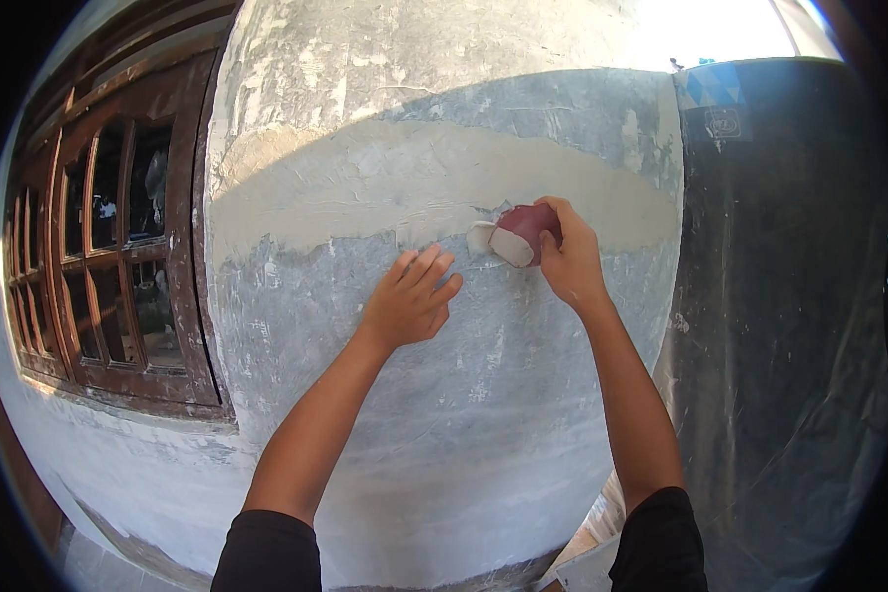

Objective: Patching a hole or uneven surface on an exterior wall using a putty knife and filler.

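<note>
A dark red putty spreader [525,223], its face coated with pale filler, is gripped in my right hand [574,259] with the fingers over its upper edge. It is against the wall [444,385] or just off it; I cannot tell which. Left of the spreader, a lump of pale filler [480,238] shows at the lower border of a broad beige filler band [365,187]. My left hand [412,298] is lower and further left, close to the grey wall. Its fingers are loosely bent and apart, with nothing held in them.
On the left is a brown wooden window [118,232] with small glass panes and a worn frame. A dark sheet or panel [779,326] stands beside the wall's right edge. Sunlight falls across the upper wall, with a curved shadow below it.
</note>
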Demonstrator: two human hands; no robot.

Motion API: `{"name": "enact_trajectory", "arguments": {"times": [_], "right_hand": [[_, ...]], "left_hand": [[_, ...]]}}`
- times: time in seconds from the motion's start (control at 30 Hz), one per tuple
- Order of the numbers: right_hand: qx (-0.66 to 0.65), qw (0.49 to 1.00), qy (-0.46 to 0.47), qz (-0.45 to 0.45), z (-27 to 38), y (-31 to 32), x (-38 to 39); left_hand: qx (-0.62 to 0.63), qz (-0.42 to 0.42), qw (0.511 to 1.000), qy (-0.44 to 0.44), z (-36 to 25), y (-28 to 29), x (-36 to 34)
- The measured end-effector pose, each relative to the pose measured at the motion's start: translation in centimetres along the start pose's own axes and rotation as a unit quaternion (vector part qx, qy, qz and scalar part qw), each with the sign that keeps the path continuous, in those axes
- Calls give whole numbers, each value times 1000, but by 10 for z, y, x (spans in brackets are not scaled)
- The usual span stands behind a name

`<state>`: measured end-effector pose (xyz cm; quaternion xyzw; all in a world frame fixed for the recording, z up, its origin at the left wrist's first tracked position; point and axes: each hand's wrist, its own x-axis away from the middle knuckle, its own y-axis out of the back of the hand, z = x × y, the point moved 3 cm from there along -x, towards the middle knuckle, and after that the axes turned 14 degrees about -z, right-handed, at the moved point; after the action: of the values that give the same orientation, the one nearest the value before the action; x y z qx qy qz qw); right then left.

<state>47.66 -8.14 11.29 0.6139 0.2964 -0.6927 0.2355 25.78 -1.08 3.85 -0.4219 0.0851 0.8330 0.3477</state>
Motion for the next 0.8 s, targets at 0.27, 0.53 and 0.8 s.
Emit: {"name": "enact_trajectory", "arguments": {"times": [0.27,0.53,0.8], "right_hand": [[-49,996,48,58,-1,-17,-32],[-38,994,30,94,-20,-33,-60],[-64,993,56,82,-9,-44,-56]], "left_hand": [[4,68,998,-13,-9,6,3],[42,92,995,18,-15,10,1],[49,94,994,27,-12,7,8]]}}
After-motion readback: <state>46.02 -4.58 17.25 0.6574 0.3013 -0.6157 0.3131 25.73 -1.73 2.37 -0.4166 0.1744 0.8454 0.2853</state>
